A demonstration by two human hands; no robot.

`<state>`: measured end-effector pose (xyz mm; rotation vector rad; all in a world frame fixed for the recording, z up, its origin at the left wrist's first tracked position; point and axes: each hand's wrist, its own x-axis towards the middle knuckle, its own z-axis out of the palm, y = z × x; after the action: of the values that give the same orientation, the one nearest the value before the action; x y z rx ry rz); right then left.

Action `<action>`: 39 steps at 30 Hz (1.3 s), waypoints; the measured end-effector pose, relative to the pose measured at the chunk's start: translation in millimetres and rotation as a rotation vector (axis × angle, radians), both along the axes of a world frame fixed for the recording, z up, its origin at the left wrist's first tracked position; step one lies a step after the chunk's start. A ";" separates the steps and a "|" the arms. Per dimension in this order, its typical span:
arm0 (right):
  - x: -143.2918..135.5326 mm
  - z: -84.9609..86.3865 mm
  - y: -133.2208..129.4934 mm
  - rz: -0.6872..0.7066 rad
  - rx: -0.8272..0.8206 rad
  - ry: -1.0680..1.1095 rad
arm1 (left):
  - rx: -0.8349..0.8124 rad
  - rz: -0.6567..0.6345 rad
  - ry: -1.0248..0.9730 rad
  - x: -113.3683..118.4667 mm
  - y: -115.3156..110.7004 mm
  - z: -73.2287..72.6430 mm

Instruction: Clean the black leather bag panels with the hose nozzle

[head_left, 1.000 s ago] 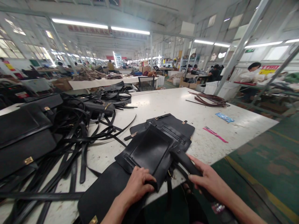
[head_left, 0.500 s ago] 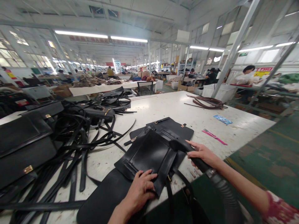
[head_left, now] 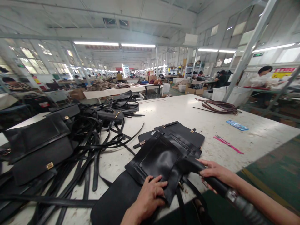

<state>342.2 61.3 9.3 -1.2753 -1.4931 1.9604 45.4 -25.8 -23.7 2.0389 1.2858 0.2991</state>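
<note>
A black leather bag [head_left: 161,157] lies unfolded before me near the table's front edge, its flap and gold buckles pointing away. My left hand [head_left: 151,197] rests on its near part with the fingers spread over the leather. In my right hand [head_left: 215,175] is a black nozzle [head_left: 214,184], fingers wrapped around its handle. The nozzle's tip meets the right side of the bag, and the tip's very end is hard to make out against the black leather. A ribbed hose [head_left: 248,211] runs from the handle toward the lower right.
Black bags [head_left: 42,147] and tangled straps [head_left: 96,168] cover the left of the white table [head_left: 168,109]. On the right lie pink-handled snips [head_left: 228,144], a blue packet [head_left: 237,125] and brown straps [head_left: 215,107]. A co-worker [head_left: 261,79] sits beyond.
The view has turned left, so everything sits further right. My right hand has drawn the nozzle along the bag's right side toward me. My left hand stays on the leather.
</note>
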 end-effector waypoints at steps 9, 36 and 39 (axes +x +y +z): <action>-54.9 0.6 39.8 -0.066 0.233 -0.027 | 0.089 0.042 0.041 2.4 -5.3 0.3; -196.8 22.4 15.6 0.433 0.175 -0.004 | 0.582 0.168 0.041 21.1 -37.6 -63.6; -209.6 35.7 0.6 0.298 0.338 0.039 | 0.570 0.252 0.005 23.0 -38.0 -53.8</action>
<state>132.6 61.9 44.9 -0.9084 -1.9847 1.7824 68.4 -63.7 -77.5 2.3274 1.5944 0.8606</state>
